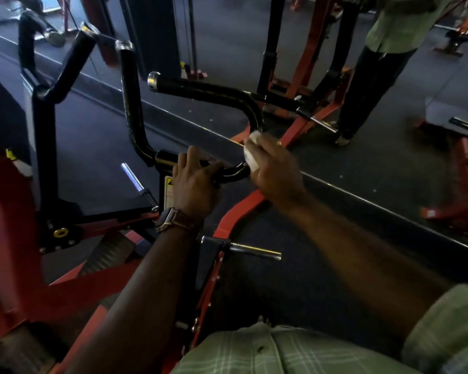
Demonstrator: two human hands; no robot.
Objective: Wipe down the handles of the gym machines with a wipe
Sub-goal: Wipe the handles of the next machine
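A black curved handlebar [214, 93] with chrome end caps rises from a red and black gym machine at the centre. My left hand [195, 182], with a watch on the wrist, grips the bar's low horizontal part. My right hand [276, 168] holds a white wipe [251, 152] wrapped against the bar's right bend, just right of the left hand. A second upright branch of the handle [130, 103] stands to the left.
A wall mirror [389, 147] runs along the right and back, reflecting a person in a green shirt and red machine frames. Chrome weight pegs [254, 251] stick out below my arms. Another black handle pair [65, 66] stands at the left.
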